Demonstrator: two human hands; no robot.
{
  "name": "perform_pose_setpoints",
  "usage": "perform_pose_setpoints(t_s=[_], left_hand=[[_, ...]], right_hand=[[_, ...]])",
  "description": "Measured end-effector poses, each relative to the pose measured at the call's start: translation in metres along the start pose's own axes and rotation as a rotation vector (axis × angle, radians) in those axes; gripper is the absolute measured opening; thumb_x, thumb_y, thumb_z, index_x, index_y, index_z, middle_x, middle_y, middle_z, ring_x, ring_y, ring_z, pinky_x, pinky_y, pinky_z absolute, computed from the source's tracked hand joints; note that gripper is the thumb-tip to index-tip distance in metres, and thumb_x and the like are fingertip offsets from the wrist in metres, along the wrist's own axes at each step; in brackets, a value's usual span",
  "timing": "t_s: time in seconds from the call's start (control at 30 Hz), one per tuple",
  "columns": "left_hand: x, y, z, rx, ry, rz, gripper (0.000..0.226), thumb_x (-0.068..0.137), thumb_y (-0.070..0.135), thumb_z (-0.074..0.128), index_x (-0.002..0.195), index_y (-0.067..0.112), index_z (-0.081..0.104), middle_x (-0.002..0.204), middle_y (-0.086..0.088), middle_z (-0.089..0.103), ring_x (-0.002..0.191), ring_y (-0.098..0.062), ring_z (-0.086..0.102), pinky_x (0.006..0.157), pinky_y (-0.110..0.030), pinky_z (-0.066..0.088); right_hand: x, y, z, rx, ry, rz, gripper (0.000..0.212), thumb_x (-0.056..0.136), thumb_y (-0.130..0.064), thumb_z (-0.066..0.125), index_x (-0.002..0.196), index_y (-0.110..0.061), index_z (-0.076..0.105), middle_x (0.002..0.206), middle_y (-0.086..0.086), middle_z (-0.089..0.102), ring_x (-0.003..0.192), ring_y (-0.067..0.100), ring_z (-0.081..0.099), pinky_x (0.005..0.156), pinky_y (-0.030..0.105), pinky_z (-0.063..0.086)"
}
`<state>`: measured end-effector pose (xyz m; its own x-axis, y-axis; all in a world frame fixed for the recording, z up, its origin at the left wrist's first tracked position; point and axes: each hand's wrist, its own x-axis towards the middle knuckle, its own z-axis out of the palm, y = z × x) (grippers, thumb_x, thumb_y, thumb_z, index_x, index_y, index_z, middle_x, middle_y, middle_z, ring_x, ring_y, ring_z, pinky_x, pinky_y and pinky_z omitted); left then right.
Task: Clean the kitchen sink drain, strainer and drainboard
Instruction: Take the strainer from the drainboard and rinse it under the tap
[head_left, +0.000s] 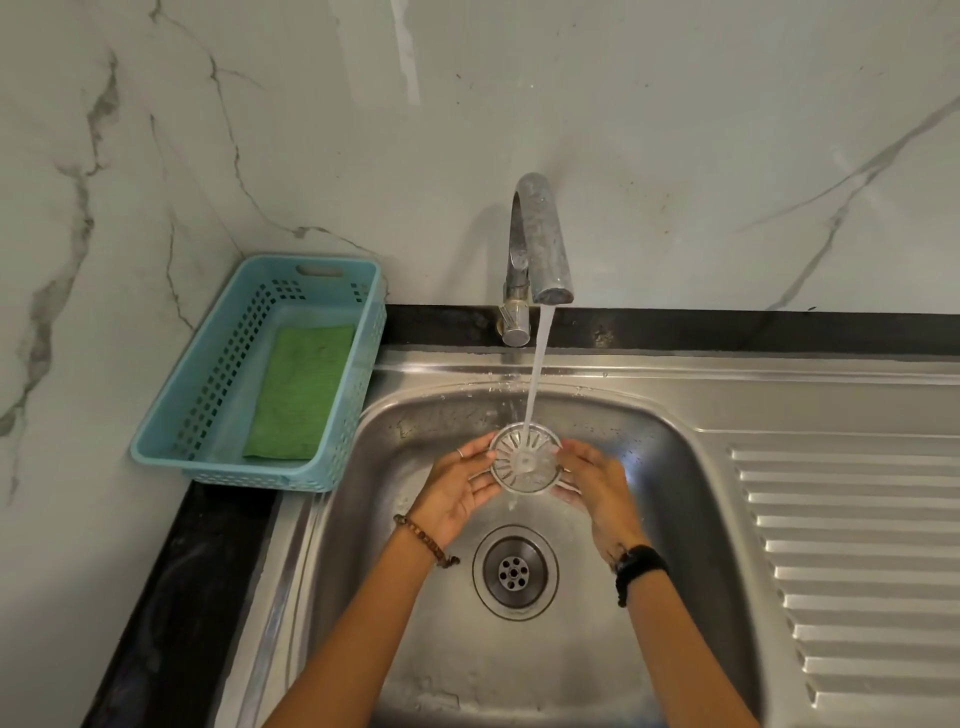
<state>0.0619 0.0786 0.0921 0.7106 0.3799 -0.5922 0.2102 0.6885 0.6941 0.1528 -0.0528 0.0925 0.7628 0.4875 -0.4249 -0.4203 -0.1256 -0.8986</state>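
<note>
The round strainer (525, 459) is gripped at its rim between left hand (457, 488) and right hand (597, 493), under the faucet (540, 244) stream, above the open drain (514, 571) of the steel sink (691, 519). The ribbed drainboard (852, 561) lies right.

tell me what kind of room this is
Most likely a home kitchen, at the sink. A stainless steel sink with a ribbed drainboard sits in a dark counter under a running tap, and a blue basket beside it holds a green scrub pad.
</note>
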Motion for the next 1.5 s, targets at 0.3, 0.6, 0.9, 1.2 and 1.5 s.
perform_pose_setpoints(t_s=[0.3,0.6,0.9,1.2,1.5], left_hand=[[-0.009,-0.02,-0.007,-0.08,0.196,0.192,0.019,0.084,0.001,0.059,0.097,0.013,0.067,0.091,-0.002,0.072,0.087,-0.015,0.068,0.071,-0.022,0.056],[-0.007,-0.006,0.0,0.366,0.377,0.19,0.024,0.081,-0.006,0.06,0.103,0.0,0.065,0.1,-0.017,0.069,0.088,-0.025,0.066,0.075,-0.031,0.057],[-0.009,-0.001,0.016,0.128,0.293,0.12,0.015,0.079,-0.006,0.062,0.091,0.004,0.066,0.08,-0.007,0.067,0.072,-0.015,0.065,0.051,-0.016,0.055],[-0.018,-0.002,0.009,0.158,0.303,0.156,0.021,0.08,-0.009,0.06,0.098,0.001,0.062,0.102,-0.017,0.065,0.095,-0.029,0.064,0.066,-0.026,0.058],[-0.051,-0.031,-0.002,0.373,0.243,0.317,0.025,0.076,-0.005,0.064,0.08,0.02,0.064,0.093,-0.007,0.068,0.094,-0.022,0.063,0.081,-0.033,0.055]], right_hand=[[0.003,0.002,0.011,-0.143,-0.051,-0.235,0.02,0.085,0.0,0.059,0.098,-0.012,0.069,0.095,0.001,0.072,0.088,0.004,0.066,0.074,0.013,0.051],[0.014,-0.017,0.008,-0.438,-0.065,-0.096,0.018,0.092,-0.018,0.056,0.096,-0.006,0.068,0.096,0.017,0.071,0.074,0.013,0.064,0.064,0.014,0.049],[0.083,-0.131,0.068,-0.599,-0.118,-0.441,0.026,0.094,-0.02,0.052,0.112,-0.003,0.061,0.105,0.012,0.067,0.077,0.007,0.058,0.062,0.009,0.045],[0.054,-0.083,0.048,0.18,-0.176,-0.106,0.023,0.094,-0.033,0.047,0.107,-0.021,0.062,0.108,-0.007,0.06,0.091,0.013,0.055,0.072,0.024,0.046],[-0.037,0.014,-0.011,-0.605,-0.076,-0.184,0.01,0.082,-0.015,0.067,0.09,-0.02,0.064,0.085,-0.01,0.065,0.078,0.003,0.059,0.064,0.012,0.041]])
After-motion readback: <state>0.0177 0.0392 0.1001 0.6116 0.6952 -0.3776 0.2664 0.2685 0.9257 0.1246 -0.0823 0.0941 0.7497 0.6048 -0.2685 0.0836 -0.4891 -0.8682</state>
